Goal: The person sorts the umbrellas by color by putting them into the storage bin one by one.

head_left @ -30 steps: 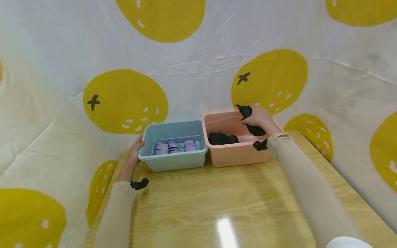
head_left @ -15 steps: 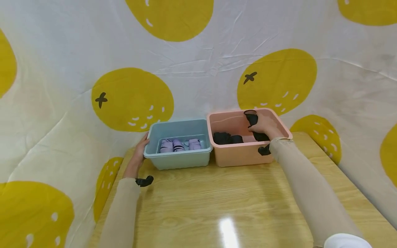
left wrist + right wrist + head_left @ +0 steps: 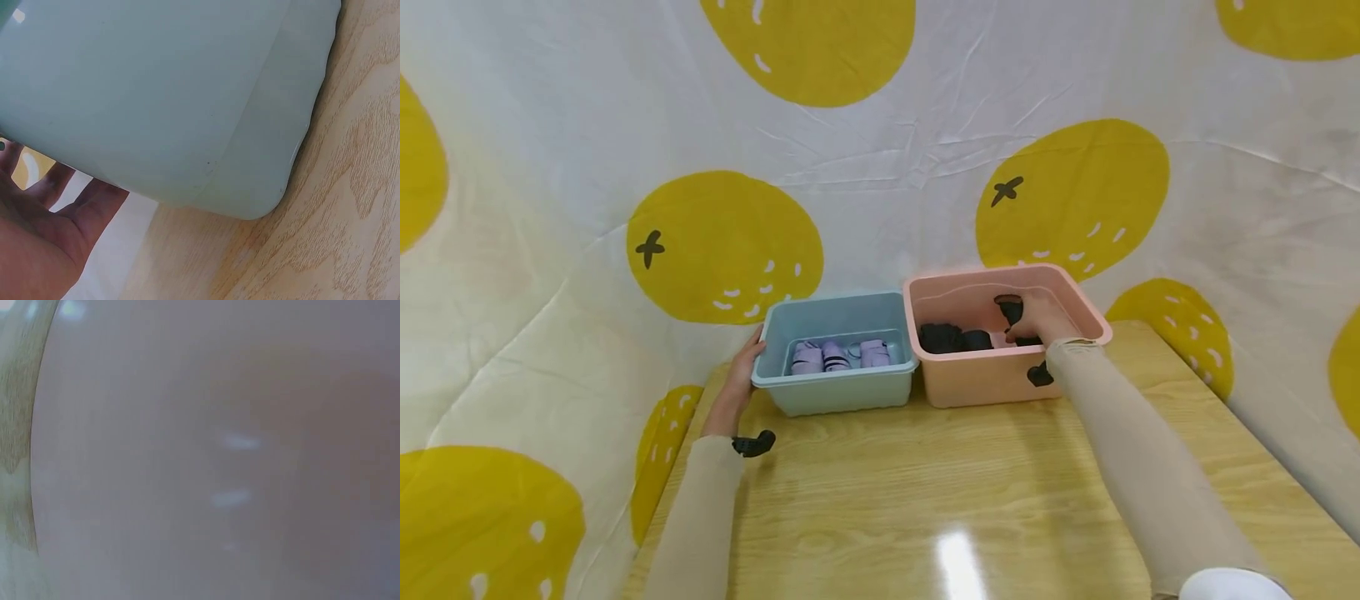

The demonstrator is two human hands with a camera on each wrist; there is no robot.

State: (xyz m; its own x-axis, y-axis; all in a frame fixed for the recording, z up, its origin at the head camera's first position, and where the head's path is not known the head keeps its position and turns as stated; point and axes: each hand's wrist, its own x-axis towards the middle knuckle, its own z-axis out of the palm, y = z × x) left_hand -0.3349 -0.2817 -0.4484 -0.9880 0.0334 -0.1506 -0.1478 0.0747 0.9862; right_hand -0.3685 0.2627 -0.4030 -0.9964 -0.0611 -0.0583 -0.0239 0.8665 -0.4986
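In the head view, my right hand (image 3: 1037, 318) reaches inside the pink bin (image 3: 992, 363) and grips a black folded umbrella (image 3: 1011, 312). Part of that umbrella is hidden by the hand and the bin's front wall. Two dark bundles, also like folded umbrellas (image 3: 942, 338), lie to its left in the same bin. My left hand (image 3: 742, 367) rests against the left side of the blue bin (image 3: 835, 397), fingers at its rim. Inside are several purple folded umbrellas (image 3: 807, 357). The left wrist view shows the fingers (image 3: 100, 206) touching the blue bin's outer wall.
Both bins stand side by side at the back of the wooden table (image 3: 865, 492). Behind them hangs a white cloth (image 3: 865, 225) with large yellow fruit prints. The right wrist view is mostly filled by the blurred pink bin wall (image 3: 156, 456).
My right hand has lowered the black folded umbrella from above the pink bin's rim down into the bin. My left hand stays at the blue bin. The head view has shifted slightly.
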